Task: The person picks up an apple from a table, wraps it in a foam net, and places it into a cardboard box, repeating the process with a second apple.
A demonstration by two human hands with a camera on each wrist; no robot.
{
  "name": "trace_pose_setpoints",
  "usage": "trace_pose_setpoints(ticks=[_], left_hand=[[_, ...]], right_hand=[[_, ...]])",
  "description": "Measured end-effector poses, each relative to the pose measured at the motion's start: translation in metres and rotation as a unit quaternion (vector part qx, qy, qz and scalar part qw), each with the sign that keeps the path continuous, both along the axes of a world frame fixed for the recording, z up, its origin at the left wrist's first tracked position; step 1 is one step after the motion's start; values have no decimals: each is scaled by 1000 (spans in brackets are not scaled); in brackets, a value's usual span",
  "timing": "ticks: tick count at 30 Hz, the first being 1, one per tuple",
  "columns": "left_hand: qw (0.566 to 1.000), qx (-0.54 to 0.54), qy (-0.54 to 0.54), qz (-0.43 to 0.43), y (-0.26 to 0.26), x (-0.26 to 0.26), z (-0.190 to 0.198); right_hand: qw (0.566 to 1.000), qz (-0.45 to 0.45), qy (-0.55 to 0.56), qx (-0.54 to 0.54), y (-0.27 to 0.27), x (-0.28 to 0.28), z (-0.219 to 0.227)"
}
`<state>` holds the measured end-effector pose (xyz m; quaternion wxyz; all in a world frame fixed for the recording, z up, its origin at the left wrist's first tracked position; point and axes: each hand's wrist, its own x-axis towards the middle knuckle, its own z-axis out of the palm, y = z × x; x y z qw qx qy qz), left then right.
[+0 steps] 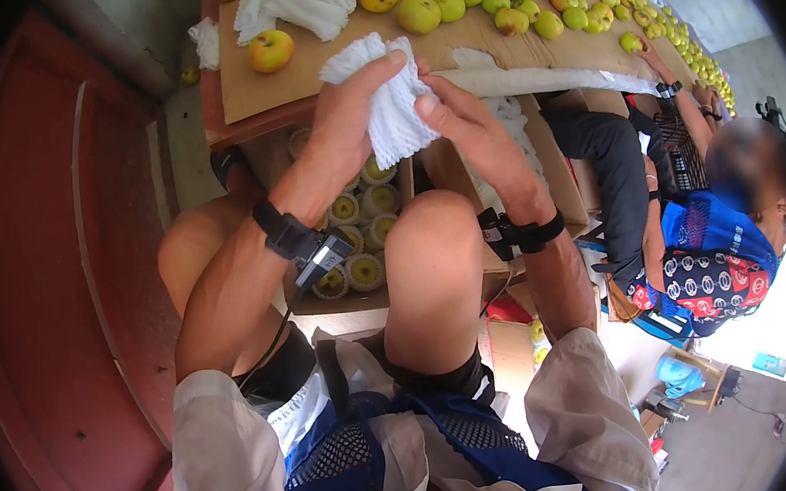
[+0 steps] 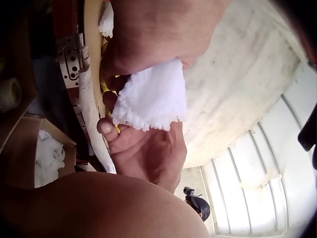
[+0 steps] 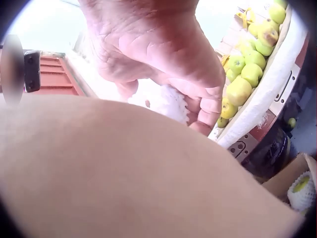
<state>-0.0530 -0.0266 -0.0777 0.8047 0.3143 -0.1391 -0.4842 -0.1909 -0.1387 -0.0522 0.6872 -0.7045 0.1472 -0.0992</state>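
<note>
Both hands hold a white foam net sleeve (image 1: 391, 104) above the knees, at the table's near edge. The left hand (image 1: 343, 122) grips its left side, thumb over the top. At its right side the right hand (image 1: 476, 124) pinches it, thumb raised in front. In the left wrist view the flattened sleeve (image 2: 152, 96), with a frilled edge, lies between the left hand (image 2: 153, 34) and the right hand (image 2: 148, 153). The right wrist view shows the sleeve (image 3: 163, 101) partly hidden under a hand (image 3: 158, 49). Whether a fruit is inside cannot be told.
A cardboard-covered table (image 1: 301, 79) bears many green-yellow fruits (image 1: 418, 14), a red-yellow one (image 1: 271, 51) and more white sleeves (image 1: 312, 9). Below stands a box of sleeved fruits (image 1: 364, 271), beside an open carton (image 1: 549, 150). Another person (image 1: 715, 252) sits at right, reaching to the fruits.
</note>
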Motion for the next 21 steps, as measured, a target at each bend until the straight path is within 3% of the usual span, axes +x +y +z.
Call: trace_pose_setpoints(ticks=[2,5,8,11,14,18,21], left_hand=[[998,5,-49,49,1,-5,4],[980,47,-126,144,-2,-9,5],[982,43,-130,129,1,-5,4],[966,34,-189,171,1,-7,5],[944,62,-281,162,16,-11,18],[895,88,-369,234,18,-9,29],[926,54,-302,218,28,-3,48]], right_hand=[[998,42,-23,-40,6,5,2],[978,121,31,-165,7,15,9],[989,144,-1,-44,7,25,-2],[986,136,85,-36,0,26,6],[978,125,108,-124,-7,27,11],[964,131,109,-206,-3,37,16],[972,142,138,-126,4,43,40]])
